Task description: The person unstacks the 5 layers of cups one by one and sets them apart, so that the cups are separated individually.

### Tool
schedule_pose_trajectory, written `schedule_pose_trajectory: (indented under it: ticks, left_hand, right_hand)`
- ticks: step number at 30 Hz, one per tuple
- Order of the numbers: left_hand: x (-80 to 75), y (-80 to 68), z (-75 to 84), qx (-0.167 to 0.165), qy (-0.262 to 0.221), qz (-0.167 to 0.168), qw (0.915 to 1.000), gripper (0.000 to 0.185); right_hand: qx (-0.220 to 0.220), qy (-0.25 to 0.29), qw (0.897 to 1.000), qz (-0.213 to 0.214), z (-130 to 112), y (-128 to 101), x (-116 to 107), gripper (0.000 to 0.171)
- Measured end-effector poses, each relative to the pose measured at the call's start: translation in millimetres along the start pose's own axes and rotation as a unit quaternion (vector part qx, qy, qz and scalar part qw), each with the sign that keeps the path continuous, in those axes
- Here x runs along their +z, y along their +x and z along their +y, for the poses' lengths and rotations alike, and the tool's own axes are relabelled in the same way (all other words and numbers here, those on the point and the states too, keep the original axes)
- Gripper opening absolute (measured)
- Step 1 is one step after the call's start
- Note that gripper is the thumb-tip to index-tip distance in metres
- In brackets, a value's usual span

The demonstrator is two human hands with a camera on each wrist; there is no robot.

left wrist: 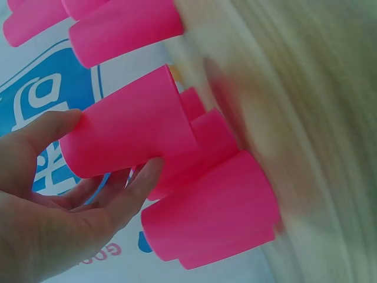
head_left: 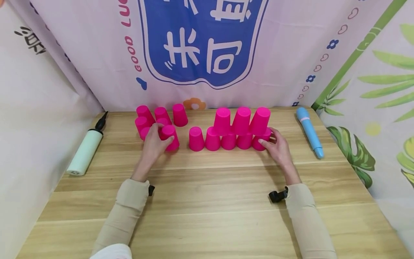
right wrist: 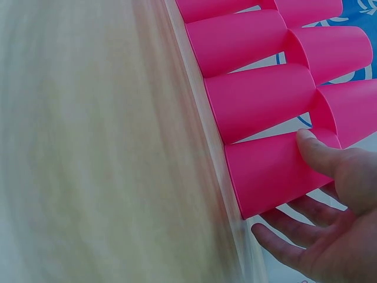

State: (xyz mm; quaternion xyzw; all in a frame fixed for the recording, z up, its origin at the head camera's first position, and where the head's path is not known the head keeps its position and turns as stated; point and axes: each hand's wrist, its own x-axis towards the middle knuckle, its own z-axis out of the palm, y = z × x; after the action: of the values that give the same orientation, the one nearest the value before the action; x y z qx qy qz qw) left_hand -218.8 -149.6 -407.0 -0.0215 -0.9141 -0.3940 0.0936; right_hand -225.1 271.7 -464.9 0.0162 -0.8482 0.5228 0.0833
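Several pink cups stand upside down on the wooden table (head_left: 207, 201). On the left is a loose group of cups (head_left: 161, 114). My left hand (head_left: 154, 143) holds the front cup (head_left: 170, 137) of that group, thumb and fingers on opposite sides (left wrist: 126, 127). On the right is a row of cups (head_left: 212, 139) with three more cups (head_left: 242, 120) stacked on top. My right hand (head_left: 277, 146) is at the row's right end. Its thumb touches the end cup (right wrist: 271, 168), and its fingers (right wrist: 283, 242) lie loose and spread beside it.
A pale green hand pump (head_left: 84, 149) lies near the table's left edge and a blue pump (head_left: 309, 131) at the right. Printed cloth backdrops wall in the back and both sides. Bare wood stretches from the cups to the near edge.
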Motion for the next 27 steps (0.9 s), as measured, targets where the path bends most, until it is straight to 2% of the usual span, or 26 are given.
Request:
schedule_pose_trajectory:
  ticks: [8, 16, 27]
  left_hand:
    - [2.5, -0.2, -8.0, -0.013, 0.0, -0.023, 0.9997, 0.05]
    - [4.3, 1.0, -14.6, -0.029, -0.01, -0.029, 0.9991, 0.053]
    - [7.8, 1.7, -16.8, -0.017, -0.004, -0.037, 0.9992, 0.053]
  right_hand:
    - [-0.002, -0.004, 1.0, 0.002, 0, 0, 0, 0.064]
    - [0.01, -0.003, 1.0, 0.001, 1, 0, 0, 0.064]
    - [0.005, -0.001, 1.0, 0.001, 1, 1, 0, 0.064]
